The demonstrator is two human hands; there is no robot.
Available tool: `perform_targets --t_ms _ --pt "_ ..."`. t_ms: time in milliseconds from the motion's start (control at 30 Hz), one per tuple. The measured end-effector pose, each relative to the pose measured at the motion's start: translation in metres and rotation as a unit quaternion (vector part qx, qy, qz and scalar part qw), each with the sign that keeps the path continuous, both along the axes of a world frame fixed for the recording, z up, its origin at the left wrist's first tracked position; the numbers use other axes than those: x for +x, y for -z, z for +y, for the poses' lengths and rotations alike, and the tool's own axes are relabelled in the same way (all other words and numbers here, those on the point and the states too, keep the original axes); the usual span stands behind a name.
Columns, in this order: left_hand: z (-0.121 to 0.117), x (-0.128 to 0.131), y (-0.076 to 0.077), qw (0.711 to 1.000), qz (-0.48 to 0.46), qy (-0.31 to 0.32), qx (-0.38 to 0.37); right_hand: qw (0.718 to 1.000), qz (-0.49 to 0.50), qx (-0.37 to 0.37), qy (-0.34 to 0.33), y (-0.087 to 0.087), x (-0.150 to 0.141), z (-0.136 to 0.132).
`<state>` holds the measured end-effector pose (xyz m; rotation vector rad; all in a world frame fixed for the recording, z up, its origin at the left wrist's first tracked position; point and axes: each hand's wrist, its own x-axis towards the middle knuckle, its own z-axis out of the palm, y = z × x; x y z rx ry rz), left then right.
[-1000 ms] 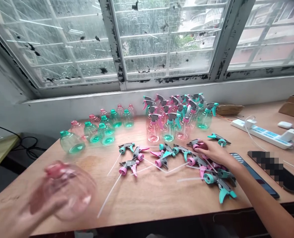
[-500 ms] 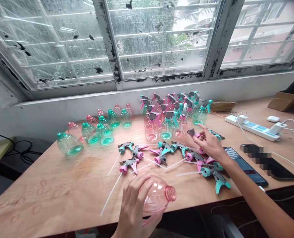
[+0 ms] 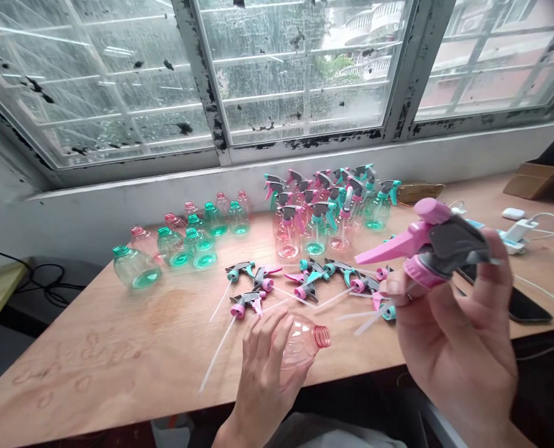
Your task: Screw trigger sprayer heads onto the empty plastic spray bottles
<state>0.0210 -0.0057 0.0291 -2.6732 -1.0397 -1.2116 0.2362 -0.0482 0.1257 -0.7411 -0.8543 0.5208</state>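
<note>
Fingers of my left hand wrap round a clear pink bottle, tilted with its open threaded neck pointing right. Raised close to the camera, my right hand grips a pink and grey trigger sprayer head. Its pink trigger points left, and a pale dip tube slants down to the left from its collar. Between the hands and the window, several loose sprayer heads in pink, teal and grey lie on the table with their tubes. The right hand and its sprayer hide some of those on the right.
Open green and pink bottles stand at the back left. Several bottles with sprayers fitted crowd the back middle by the window wall. On the right are a dark phone, a partly hidden power strip, cables and a cardboard box.
My right hand has come up from the loose sprayers toward the camera, carrying the pink and grey sprayer head. My left hand still holds the pink bottle, nearly in place.
</note>
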Motion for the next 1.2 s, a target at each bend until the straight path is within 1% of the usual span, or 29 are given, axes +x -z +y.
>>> perform_targets --t_ms 100,200,367,467,533,567,633,700,767,833,900,967,1033,1100,1200 --pt "-0.003 -0.001 0.001 1.0 0.004 0.001 -0.008 1.0 -0.002 -0.007 -0.023 0.006 -0.01 0.008" --pt "-0.005 -0.002 0.001 1.0 0.003 -0.001 -0.012 0.999 0.02 -0.004 -0.048 0.016 -0.02 0.012" --pt "-0.005 -0.002 0.002 1.0 0.002 -0.004 -0.011 0.997 0.024 -0.025 -0.063 0.039 -0.036 0.015" --pt "-0.002 -0.005 0.003 1.0 0.002 -0.002 -0.017 0.993 0.014 -0.059 -0.098 0.056 -0.039 0.011" --pt "0.002 -0.01 0.002 1.0 0.004 -0.001 -0.03 0.989 0.002 -0.104 -0.108 0.069 -0.036 0.007" --pt "0.004 -0.014 0.001 0.999 0.013 0.011 -0.039 0.986 -0.007 -0.129 -0.104 0.075 -0.032 0.005" --pt "0.009 -0.023 -0.003 0.995 0.05 0.059 -0.065 0.98 -0.032 -0.165 -0.104 0.089 -0.023 0.004" --pt "0.013 -0.033 -0.007 0.985 0.082 0.111 -0.101 0.97 -0.065 -0.192 -0.132 0.103 -0.012 0.005" --pt "0.015 -0.04 -0.007 0.979 0.061 0.138 -0.137 0.958 -0.086 -0.213 -0.174 0.113 0.0 0.01" --pt "0.014 -0.043 -0.004 0.972 0.014 0.138 -0.19 0.948 -0.097 -0.229 -0.199 0.12 0.01 0.016" --pt "0.012 -0.041 0.001 0.952 -0.062 0.112 -0.28 0.942 -0.108 -0.249 -0.198 0.123 0.016 0.021" --pt "0.01 -0.038 0.006 0.909 -0.145 0.088 -0.381 0.937 -0.124 -0.269 -0.187 0.126 0.019 0.025" --pt "0.01 -0.035 0.008 0.865 -0.19 0.085 -0.456 0.93 -0.136 -0.279 -0.199 0.128 0.02 0.027" --pt "0.012 -0.034 0.007 0.843 -0.195 0.089 -0.494 0.923 -0.126 -0.28 -0.231 0.131 0.02 0.027" --pt "0.016 -0.036 0.004 0.825 -0.192 0.092 -0.524 0.916 -0.089 -0.287 -0.265 0.133 0.021 0.028"
